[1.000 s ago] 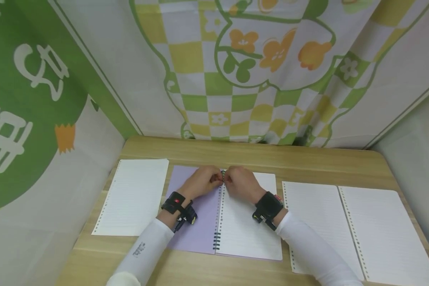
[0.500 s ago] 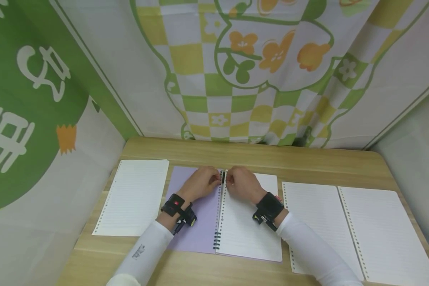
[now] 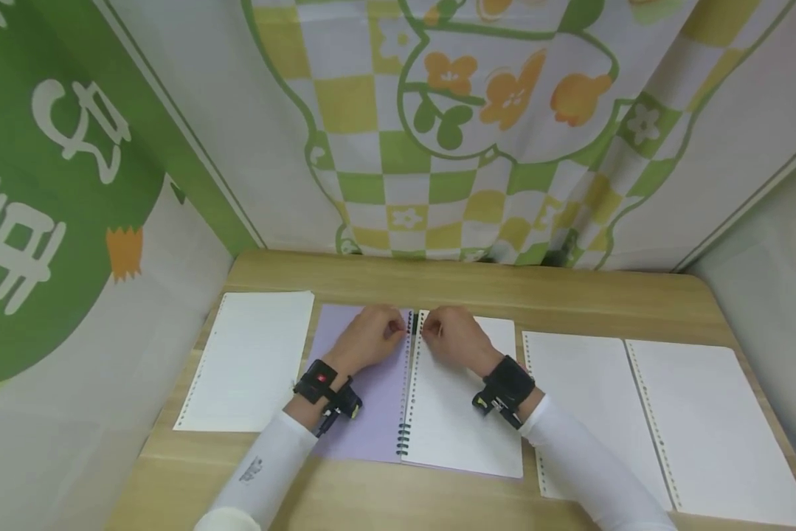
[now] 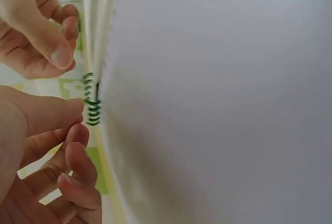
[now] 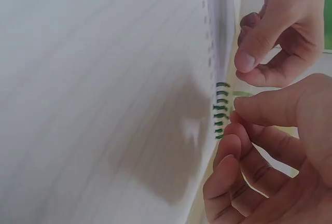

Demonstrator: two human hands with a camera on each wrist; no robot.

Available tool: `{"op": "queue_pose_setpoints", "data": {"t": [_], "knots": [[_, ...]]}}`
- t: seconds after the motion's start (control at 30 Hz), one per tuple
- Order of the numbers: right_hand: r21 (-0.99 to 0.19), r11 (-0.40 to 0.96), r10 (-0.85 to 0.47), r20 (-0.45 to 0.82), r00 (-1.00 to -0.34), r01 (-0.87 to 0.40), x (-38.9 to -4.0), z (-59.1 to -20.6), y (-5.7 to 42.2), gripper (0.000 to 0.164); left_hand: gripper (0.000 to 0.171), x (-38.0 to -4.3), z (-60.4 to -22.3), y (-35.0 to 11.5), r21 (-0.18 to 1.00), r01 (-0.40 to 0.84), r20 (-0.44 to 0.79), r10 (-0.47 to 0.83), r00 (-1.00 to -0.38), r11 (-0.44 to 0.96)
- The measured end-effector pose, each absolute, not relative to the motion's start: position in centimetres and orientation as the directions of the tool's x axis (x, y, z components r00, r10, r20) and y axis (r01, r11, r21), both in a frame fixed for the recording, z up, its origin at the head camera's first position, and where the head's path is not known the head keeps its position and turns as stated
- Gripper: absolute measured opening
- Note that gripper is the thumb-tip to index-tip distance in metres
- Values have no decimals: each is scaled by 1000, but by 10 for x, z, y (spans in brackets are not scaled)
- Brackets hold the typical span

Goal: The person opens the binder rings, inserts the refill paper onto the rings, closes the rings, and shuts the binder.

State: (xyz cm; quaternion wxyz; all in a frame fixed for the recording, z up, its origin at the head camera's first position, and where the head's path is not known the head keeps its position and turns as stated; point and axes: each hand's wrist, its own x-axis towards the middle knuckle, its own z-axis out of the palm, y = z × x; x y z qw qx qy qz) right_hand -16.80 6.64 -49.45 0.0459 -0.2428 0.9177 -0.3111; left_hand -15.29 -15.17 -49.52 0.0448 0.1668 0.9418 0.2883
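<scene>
An open notebook lies before me, with a purple cover on the left and white lined sheets on the right. My left hand is at the top of its spine; in the left wrist view, thumb and forefinger tips pinch at the edge of the green binding rings. Opposite, my right hand has thumb and forefinger close together at the same rings, its other fingers curled. The upper rings appear parted, with a dark gap between the two hands. Lower rings sit at the spine's near end.
One loose punched sheet lies left of the notebook. Two more, a nearer loose sheet and an outer loose sheet, lie side by side on the right. All rest on a wooden table, with a patterned curtain behind.
My hands have drawn slightly apart at the top of the spine, the right one moving right. The upper rings, partly covered by fingers before, now show with a gap between.
</scene>
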Motion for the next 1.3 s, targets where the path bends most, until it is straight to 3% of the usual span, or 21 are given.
{"op": "queue_pose_setpoints", "data": {"t": [0.27,0.6,1.03,1.3], "knots": [[-620,633,-553,58,-831,-464,-126,-484,72,10,7,-110,-477,-159,634,287,-39,401,-915,718],[-664,485,-723,62,-688,-569,-66,-494,66,10,4,-50,-484,-164,618,338,-76,483,-872,709],[-653,561,-660,17,-751,-509,-47,-504,67,8,2,-31,-496,-160,571,405,-50,523,-851,714],[-717,499,-659,51,-750,-487,-44,-508,69,11,4,-27,-496,-159,547,428,-6,515,-857,720]]}}
